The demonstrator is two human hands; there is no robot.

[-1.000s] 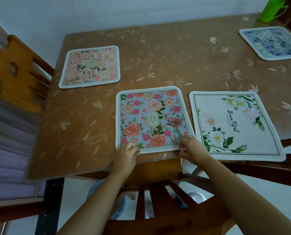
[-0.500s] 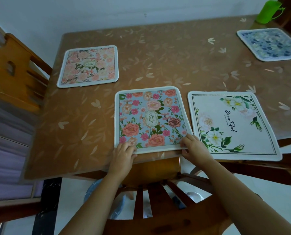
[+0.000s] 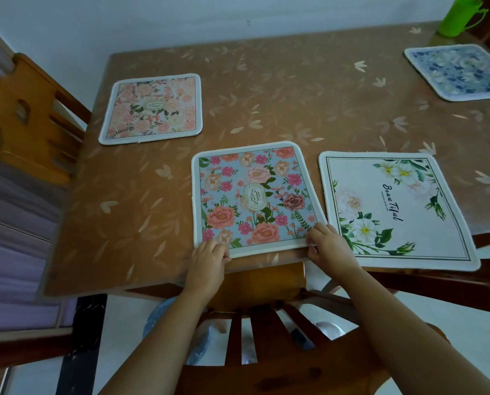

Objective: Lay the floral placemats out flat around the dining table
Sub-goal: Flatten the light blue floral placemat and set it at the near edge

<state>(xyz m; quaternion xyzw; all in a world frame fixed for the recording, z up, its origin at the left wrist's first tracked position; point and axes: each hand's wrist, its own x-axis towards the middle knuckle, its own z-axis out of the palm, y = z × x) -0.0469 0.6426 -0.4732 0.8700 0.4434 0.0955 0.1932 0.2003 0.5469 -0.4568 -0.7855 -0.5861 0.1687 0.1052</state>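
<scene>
A wooden chair back [image 3: 266,337] with vertical slats was seen nearest the camera, below the near edge of the tabletop [image 3: 266,89]. Just beyond it, the left hand [image 3: 208,256] and the right hand [image 3: 328,246] were placed on the two near corners of the blue floral placemat [image 3: 252,195]. The fingers of each hand were curled over and pinching a corner of the mat's white hem against the tabletop. The mat, roughly square with rounded corners, was laid flat at the near edge; its oval label was read along the near-to-far axis, and its far edge was turned slightly to the left. Compared with half a second earlier, the mat's position was nearly unchanged and both hands were kept on the same corners. Just beside it on the right, not touching, a white placemat [image 3: 395,212] with green leaves and script lettering was laid flat, its near corner overhanging the edge. Farther left, a peach floral placemat [image 3: 152,109] was seen flat beside a second wooden chair [image 3: 30,118]. At the far right, a blue-and-white placemat [image 3: 460,71] and a green plastic jug [image 3: 457,17] were seen. The tabletop was covered by a glossy brown sheet printed with pale petals.
</scene>
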